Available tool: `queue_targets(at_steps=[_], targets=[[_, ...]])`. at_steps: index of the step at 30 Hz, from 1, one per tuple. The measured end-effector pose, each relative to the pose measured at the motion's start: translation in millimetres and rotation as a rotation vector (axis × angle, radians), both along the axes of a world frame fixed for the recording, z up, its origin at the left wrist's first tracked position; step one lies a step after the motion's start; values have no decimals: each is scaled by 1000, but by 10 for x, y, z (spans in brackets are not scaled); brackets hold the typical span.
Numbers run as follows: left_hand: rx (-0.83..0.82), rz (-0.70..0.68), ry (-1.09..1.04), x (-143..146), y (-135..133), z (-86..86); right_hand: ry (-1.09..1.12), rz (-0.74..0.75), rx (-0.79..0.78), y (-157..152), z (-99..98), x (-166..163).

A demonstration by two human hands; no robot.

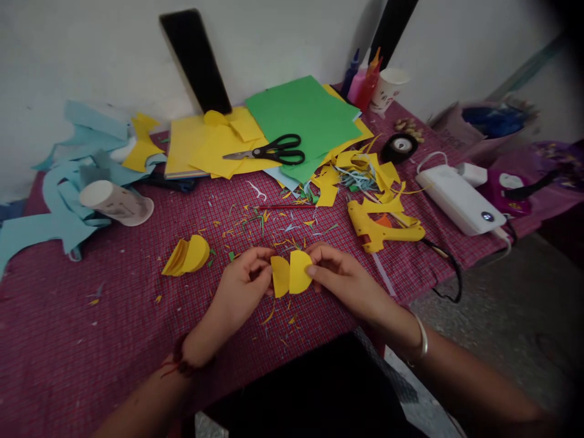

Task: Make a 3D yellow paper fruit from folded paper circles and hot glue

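The left hand (239, 286) and right hand (344, 280) are pinching two folded yellow paper discs (290, 275) together, each grip closed on one, while a stack of folded yellow discs (187, 255) is lying finished on the table (91, 340).

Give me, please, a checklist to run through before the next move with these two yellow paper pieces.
1. The left hand pinches the left yellow paper piece: ok.
2. The right hand pinches the right yellow paper piece: ok.
3. The two pieces touch each other: ok.
4. The pieces are bonded together: cannot tell.
5. The stack of folded yellow pieces lies apart, left of the hands: ok.
6. The yellow glue gun lies untouched near the right hand; hot: cannot tell.
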State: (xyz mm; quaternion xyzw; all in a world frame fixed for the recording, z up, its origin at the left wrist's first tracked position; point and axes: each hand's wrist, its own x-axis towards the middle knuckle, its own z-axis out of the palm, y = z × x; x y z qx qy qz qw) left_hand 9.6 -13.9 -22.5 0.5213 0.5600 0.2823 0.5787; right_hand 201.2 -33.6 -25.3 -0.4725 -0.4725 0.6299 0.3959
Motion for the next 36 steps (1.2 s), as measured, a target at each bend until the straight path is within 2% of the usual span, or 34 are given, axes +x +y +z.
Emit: queue_targets(at_steps=[4,9,13,16,21,27,36], targets=[[98,58,27,-49,-113,-42,-4,50,-4,9,5,-33],[302,166,103,-90,-227,-24,83,106,-108,39,59,-144],[508,168,231,-103,-252,9,54,51,49,103,119,-253],[592,159,326,-109,-243,19,2,53,178,150,146,-303],[648,147,425,-125,-230,38,-50,111,157,203,146,-339],[710,96,440,-141,-223,14,-19,191,134,253,106,-334],[747,90,446,-121,-231,23,20,208,113,259,88,-339]])
